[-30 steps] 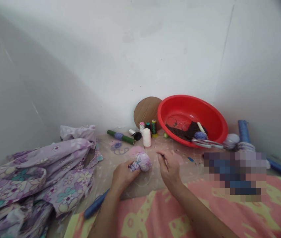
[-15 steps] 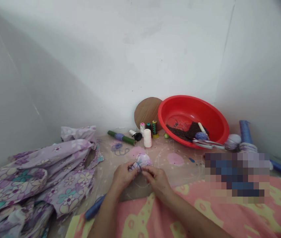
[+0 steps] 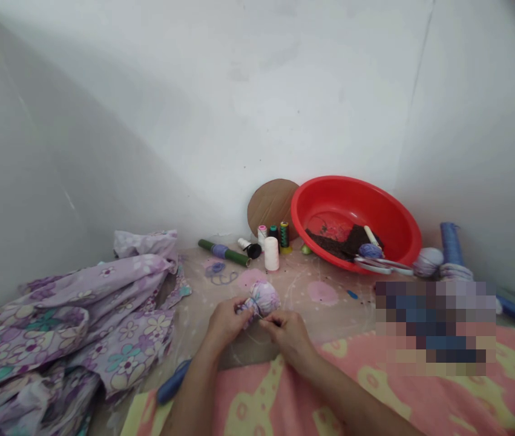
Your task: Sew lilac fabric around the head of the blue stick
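Note:
A small round bundle of floral fabric point(image 3: 265, 295) stands in front of me, with bluish thread round its gathered neck. My left hand point(image 3: 230, 321) is closed on the gathered end of this bundle. To the right, my right hand point(image 3: 287, 333) pinches something thin and pale, perhaps a needle or thread, close to the neck; it is too small to make out. A white thread spool point(image 3: 272, 254) stands just behind the bundle. A green stick point(image 3: 224, 252) wound with blue yarn lies behind my left hand.
A red basin point(image 3: 357, 200) with dark material, yarn and scissors leans at the back right, beside a cardboard disc point(image 3: 268, 209). Floral cloth point(image 3: 134, 321) lies left. A pink-yellow cloth point(image 3: 257, 399) covers the front. A yarn ball point(image 3: 428, 261) sits right.
My right hand has turned slightly and its fingertips have moved a little away from the neck of the bundle. My left hand keeps its hold.

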A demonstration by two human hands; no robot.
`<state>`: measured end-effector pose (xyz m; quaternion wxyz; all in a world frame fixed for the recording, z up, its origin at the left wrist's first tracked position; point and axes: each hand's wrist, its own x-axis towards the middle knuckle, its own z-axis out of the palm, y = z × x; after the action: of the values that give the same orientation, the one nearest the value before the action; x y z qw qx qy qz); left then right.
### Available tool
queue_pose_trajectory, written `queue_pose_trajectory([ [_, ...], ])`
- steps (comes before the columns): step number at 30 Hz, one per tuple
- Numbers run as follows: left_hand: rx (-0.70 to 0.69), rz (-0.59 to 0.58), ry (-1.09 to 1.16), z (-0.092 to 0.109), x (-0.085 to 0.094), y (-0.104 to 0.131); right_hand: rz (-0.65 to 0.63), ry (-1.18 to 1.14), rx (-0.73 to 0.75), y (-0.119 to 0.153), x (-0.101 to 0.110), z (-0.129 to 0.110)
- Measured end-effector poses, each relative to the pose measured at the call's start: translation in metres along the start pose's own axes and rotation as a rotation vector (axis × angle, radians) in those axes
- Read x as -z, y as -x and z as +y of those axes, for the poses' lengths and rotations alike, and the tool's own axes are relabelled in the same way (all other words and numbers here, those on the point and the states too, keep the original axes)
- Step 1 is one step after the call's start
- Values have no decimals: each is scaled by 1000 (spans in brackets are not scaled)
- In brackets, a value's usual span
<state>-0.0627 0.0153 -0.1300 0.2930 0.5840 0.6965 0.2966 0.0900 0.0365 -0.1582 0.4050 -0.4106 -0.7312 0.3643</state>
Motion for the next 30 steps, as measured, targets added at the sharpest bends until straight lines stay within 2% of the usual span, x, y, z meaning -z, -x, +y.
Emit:
queue_pose_trajectory([
  [4,-69,46,-5,-6,-1,-3,50,39,-17,-2,-3,4],
  [9,-135,78,31,-11,-3,-8,42,-27,-60,-6,-7,12],
  [19,-65,61,98,-13,-4,-8,-10,-64,-31,-6,-6,16],
  [25,-143,59,154,-22,-6,-14,-47,-66,-46,-7,-6,19],
  [30,-121,41,191,-27,-8,-16,-83,-117,-36,-8,-7,23],
])
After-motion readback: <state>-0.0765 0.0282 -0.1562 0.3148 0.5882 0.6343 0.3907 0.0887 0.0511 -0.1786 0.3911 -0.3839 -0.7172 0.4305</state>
